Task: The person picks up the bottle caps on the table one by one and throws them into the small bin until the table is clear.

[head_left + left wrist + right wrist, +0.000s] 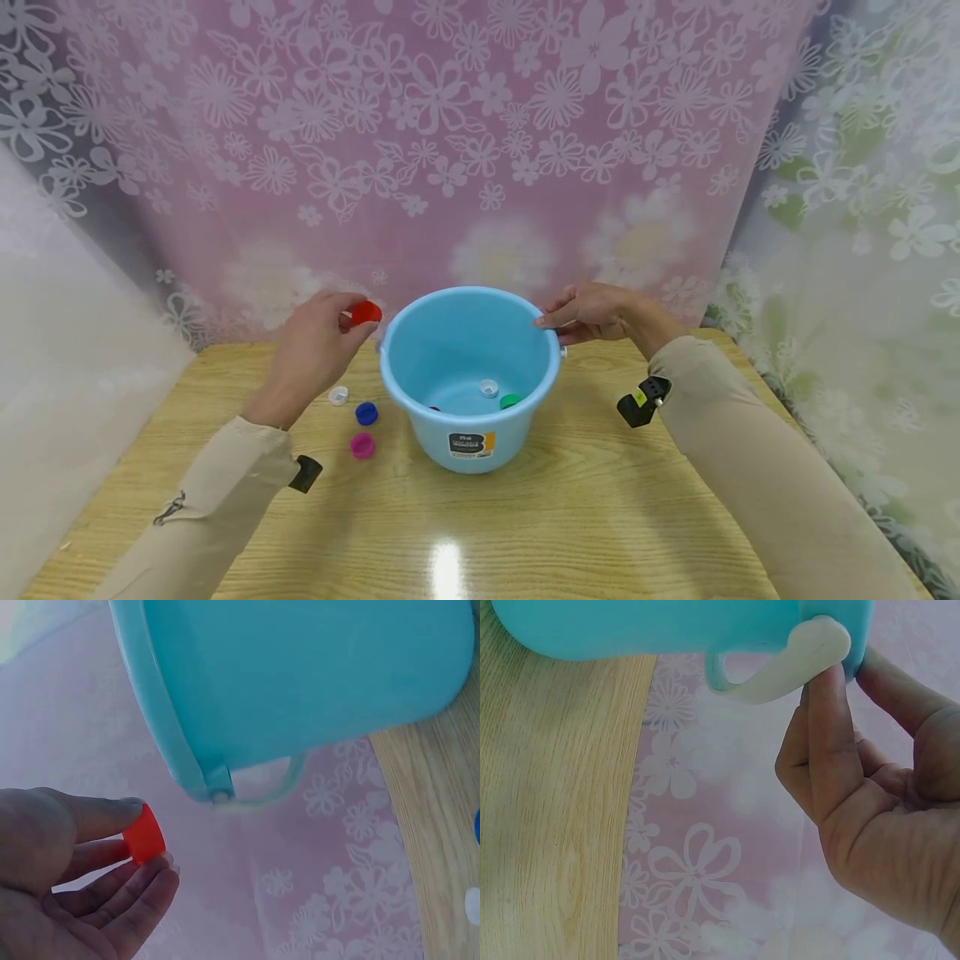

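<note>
Left grip (318, 337): pinching the red cap (367, 312) between thumb and fingers
Red cap: held above the counter (600, 500), just left of the blue bucket (465, 342), outside its rim
Right grip (596, 312): pinching the bucket's right rim, beside the handle (787, 664)
Inside bucket: white cap (489, 388), green cap (510, 401)
Counter, left of bucket: second white cap (338, 396), dark blue cap (367, 413), magenta cap (363, 446)
Behind: pink floral curtain (480, 125)
</note>
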### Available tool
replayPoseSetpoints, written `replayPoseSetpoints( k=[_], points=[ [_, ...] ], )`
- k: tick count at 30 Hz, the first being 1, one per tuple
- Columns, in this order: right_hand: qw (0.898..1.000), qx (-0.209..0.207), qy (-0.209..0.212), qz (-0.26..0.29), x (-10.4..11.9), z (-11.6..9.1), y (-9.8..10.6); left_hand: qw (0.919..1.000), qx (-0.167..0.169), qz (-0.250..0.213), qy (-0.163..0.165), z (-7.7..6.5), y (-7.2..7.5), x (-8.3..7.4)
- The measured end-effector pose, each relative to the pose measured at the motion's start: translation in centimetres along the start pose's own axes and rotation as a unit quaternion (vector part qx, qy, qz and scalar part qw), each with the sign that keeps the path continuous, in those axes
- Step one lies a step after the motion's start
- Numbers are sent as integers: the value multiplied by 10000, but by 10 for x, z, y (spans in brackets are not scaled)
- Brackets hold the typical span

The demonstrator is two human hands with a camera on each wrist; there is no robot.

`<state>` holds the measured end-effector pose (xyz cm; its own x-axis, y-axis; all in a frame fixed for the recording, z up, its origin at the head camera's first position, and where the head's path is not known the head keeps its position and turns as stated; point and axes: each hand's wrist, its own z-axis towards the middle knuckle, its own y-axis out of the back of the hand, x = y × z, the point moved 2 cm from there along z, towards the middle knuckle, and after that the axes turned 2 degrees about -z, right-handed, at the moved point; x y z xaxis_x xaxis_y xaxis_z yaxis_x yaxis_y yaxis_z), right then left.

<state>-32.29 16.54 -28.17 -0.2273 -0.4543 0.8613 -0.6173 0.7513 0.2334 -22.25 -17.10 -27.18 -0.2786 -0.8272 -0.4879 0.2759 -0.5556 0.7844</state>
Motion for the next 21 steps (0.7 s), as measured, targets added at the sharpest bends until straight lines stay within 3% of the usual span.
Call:
replayPoseSetpoints(
  k=[5,13,21],
  points=[
    [10000,34,1,8,-2,1,-1,9991,334,-241,-109,4,-13,-14],
    [10000,-42,-19,54,-2,0,-1,9956,553,-204,-726,11,-31,-32],
    [10000,-11,44,-4,-1,0,0,9909,860,-299,-994,13,-49,-37]
  ],
)
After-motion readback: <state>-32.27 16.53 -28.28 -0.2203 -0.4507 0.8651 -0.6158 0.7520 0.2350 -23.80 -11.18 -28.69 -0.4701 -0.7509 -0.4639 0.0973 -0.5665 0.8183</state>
